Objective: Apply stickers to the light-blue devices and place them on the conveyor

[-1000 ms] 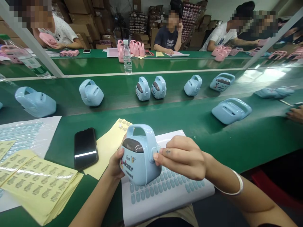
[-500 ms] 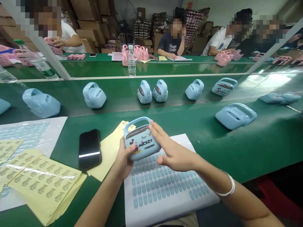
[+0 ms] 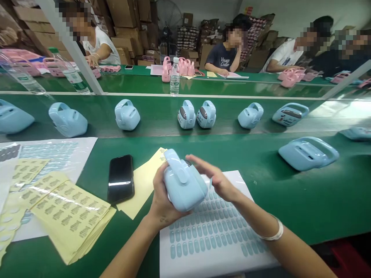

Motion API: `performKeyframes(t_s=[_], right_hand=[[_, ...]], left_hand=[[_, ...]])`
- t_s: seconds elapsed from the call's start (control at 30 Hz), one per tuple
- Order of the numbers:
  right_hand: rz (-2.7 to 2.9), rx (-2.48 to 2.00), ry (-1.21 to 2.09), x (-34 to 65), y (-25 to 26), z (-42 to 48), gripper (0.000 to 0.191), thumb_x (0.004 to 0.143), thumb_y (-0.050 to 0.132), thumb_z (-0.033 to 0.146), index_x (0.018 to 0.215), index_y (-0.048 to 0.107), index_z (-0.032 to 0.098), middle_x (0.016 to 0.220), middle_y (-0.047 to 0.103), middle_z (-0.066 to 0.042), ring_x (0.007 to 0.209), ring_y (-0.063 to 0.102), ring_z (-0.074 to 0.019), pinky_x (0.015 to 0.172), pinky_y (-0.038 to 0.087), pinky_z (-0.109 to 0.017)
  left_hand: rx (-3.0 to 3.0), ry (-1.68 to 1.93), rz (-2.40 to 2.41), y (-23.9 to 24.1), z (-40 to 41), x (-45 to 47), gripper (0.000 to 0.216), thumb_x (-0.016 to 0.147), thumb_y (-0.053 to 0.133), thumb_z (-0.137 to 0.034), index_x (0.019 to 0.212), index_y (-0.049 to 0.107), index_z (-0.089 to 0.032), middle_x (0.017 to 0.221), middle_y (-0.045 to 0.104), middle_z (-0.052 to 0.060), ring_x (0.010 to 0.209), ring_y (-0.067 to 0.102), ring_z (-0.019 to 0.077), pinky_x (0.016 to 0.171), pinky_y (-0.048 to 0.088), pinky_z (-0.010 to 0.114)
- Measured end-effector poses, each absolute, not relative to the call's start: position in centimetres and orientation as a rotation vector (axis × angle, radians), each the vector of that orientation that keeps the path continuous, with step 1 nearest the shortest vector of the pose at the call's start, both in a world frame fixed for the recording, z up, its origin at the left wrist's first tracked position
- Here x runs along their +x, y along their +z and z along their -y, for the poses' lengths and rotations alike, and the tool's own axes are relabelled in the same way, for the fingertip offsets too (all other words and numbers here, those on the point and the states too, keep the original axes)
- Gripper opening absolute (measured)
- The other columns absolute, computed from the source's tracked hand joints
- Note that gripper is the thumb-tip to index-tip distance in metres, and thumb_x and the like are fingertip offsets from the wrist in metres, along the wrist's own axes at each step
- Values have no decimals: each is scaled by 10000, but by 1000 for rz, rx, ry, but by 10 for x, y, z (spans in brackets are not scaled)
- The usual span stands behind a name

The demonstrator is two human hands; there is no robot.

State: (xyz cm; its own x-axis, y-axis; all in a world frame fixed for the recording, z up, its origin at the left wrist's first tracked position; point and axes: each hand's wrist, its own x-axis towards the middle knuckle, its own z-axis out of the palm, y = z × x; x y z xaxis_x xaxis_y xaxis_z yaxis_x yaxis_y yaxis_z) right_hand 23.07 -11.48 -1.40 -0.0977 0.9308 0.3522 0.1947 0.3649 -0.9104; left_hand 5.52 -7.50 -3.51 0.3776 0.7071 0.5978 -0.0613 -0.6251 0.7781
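My left hand point(image 3: 161, 200) grips a light blue handled toy case point(image 3: 183, 184) from below and the left, holding it above a white sheet of small blue oval stickers point(image 3: 214, 231). The case is turned so its plain side and handle face me. My right hand point(image 3: 213, 178) hovers at the case's right side with fingers stretched out, fingertips touching or almost touching it. A small blue sticker seems to hang from one right fingertip.
A black phone point(image 3: 121, 183) lies left of the case on yellow paper point(image 3: 143, 185). Stacks of yellow label sheets point(image 3: 66, 216) sit at the left. Several blue cases point(image 3: 127, 114) ride the green belt beyond; another lies at right point(image 3: 307, 153). People sit across the far table.
The case has been rotated in my left hand: its printed front turned away, the plain side now faces me. My right hand has let go and opened beside it.
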Motion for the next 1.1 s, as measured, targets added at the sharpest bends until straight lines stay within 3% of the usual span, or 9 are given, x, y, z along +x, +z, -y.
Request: performKeyframes(t_s=[0.1, 0.17, 0.23, 0.3, 0.5, 0.8, 1.1], right_hand=[[1552, -1041, 90, 239, 21, 121, 534, 787, 487, 602, 1176, 531, 240, 1006, 624, -87, 832, 610, -203, 700, 508, -347], [1630, -951, -364, 236, 39, 128, 313, 792, 609, 443, 1031, 596, 241, 817, 627, -36, 740, 601, -176, 650, 500, -321], [1806, -890, -669, 230, 49, 136, 130, 770, 679, 324, 868, 623, 260, 740, 616, 6, 687, 592, -146, 626, 486, -303], [1958, -876, -822, 225, 51, 141, 100, 745, 713, 247, 749, 617, 272, 728, 619, 40, 675, 587, -120, 624, 469, -293], [2020, -879, -932, 225, 45, 145, 154, 721, 731, 179, 644, 613, 241, 715, 624, 49, 649, 566, -99, 590, 434, -291], [2027, -723, -912, 224, 49, 134, 202, 787, 657, 147, 589, 640, 182, 655, 605, 34, 616, 574, -75, 567, 503, -239], [2052, -786, -621, 225, 48, 126, 237, 842, 605, 222, 617, 618, 150, 600, 618, 5, 606, 581, -97, 568, 483, -256]], left_hand=[[2048, 1277, -417, -34, 74, 58, 1050, 495, 788, -294, 1366, 202, -336, 1305, 371, 130, 1182, 403, 378, 961, 343, 568], [2152, 1287, -371, -31, 74, 59, 1001, 526, 773, -283, 1363, 225, -315, 1289, 378, 136, 1177, 409, 356, 939, 375, 541], [2225, 1313, -349, -29, 75, 61, 966, 573, 748, -258, 1372, 205, -278, 1279, 369, 156, 1170, 412, 329, 921, 398, 513], [2271, 1335, -341, -29, 76, 61, 937, 608, 720, -227, 1379, 187, -242, 1270, 358, 174, 1171, 407, 314, 917, 405, 496], [2316, 1378, -362, -30, 77, 60, 920, 628, 698, -216, 1382, 170, -221, 1272, 350, 190, 1175, 400, 316, 914, 404, 501], [2381, 1431, -365, -24, 77, 61, 824, 669, 676, -185, 1350, 214, -160, 1224, 380, 215, 1150, 425, 303, 888, 431, 503], [2413, 1422, -377, -24, 74, 57, 833, 662, 690, -212, 1346, 217, -146, 1232, 373, 223, 1163, 423, 308, 891, 437, 498]])
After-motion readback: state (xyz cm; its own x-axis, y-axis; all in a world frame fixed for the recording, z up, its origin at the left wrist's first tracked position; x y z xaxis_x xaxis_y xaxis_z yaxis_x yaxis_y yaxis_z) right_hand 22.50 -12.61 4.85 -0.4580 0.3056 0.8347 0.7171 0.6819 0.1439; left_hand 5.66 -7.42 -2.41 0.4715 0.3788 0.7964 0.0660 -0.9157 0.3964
